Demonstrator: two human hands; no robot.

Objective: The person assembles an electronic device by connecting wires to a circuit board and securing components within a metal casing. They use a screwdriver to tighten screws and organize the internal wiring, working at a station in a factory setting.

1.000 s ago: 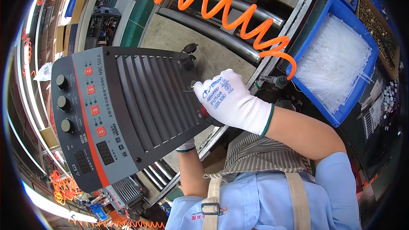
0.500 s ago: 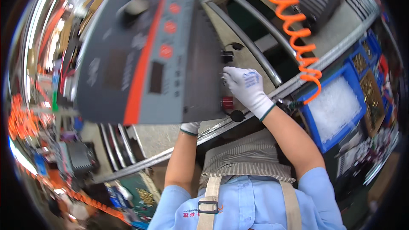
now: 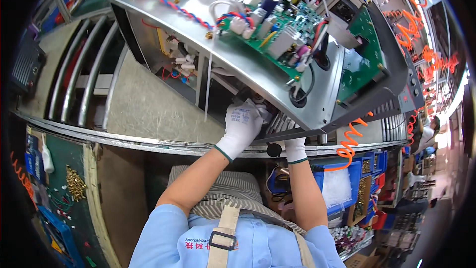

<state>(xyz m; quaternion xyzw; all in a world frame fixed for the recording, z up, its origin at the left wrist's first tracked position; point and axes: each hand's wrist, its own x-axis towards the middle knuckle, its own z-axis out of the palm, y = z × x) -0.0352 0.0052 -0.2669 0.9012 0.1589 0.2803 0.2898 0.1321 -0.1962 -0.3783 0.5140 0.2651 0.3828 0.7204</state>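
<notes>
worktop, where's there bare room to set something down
A bare patch of worktop lies between the metal rollers, the front rail and the open machine chassis. Crowded: the chassis edge, with the left hand and right hand, and the green table with brass fittings.

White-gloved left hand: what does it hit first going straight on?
Probably the small dark part right at the left hand's fingertips; beyond it in the picture is the edge of the silver sheet-metal shelf. Depth under there is unclear.

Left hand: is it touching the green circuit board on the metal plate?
No, the left hand is below the edge of the metal plate, apart from the circuit board.
</notes>
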